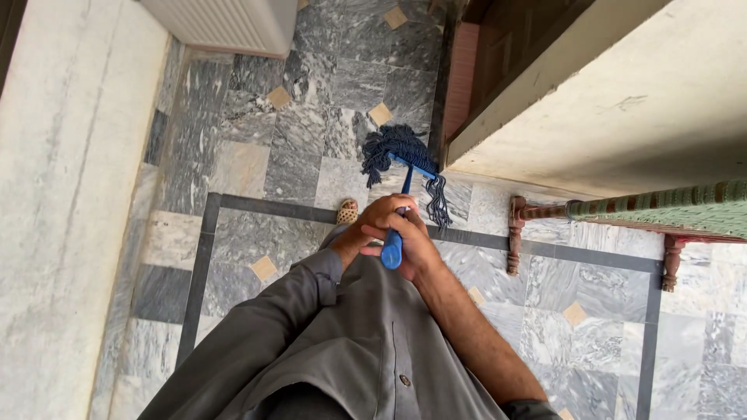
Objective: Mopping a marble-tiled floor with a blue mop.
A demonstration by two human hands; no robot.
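Note:
A mop with a blue handle [393, 250] and a dark blue string head [398, 148] rests on the grey marble floor [264, 155] in front of me. Both hands grip the top of the handle. My left hand [372, 222] wraps it from the left, its grey sleeve reaching to the wrist. My right hand [416, 247] closes over the handle's end from the right, forearm bare. The mop head lies near a wall corner and a dark door frame [442, 85].
A pale wall [62, 194] runs along the left. A white ribbed appliance [226, 23] stands at the top. A woven cot with carved wooden legs [517, 233] sits at the right. My sandalled foot [348, 211] shows near the mop.

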